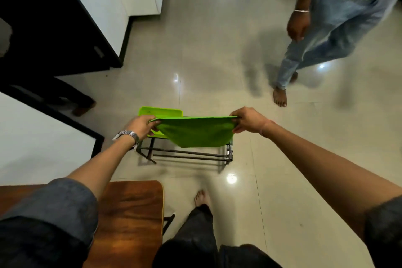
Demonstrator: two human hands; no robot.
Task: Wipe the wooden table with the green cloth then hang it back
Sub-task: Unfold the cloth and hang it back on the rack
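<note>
The green cloth (196,131) is stretched flat between both hands, its lower edge sagging. My left hand (141,125) pinches its left corner and my right hand (248,119) pinches its right corner. Under the cloth stands a low dark metal rack (189,155) on the floor, with a bright green tray-like top (159,111) showing behind the cloth at the left. The cloth hides most of the rack's top. The wooden table (132,213) is at the bottom left, close to my body, partly covered by my left sleeve.
Another person (326,35) in light jeans and a white shirt stands barefoot on the shiny tiled floor at the upper right. White counters with dark edges (102,17) fill the left side. My own bare foot (201,198) is below the rack.
</note>
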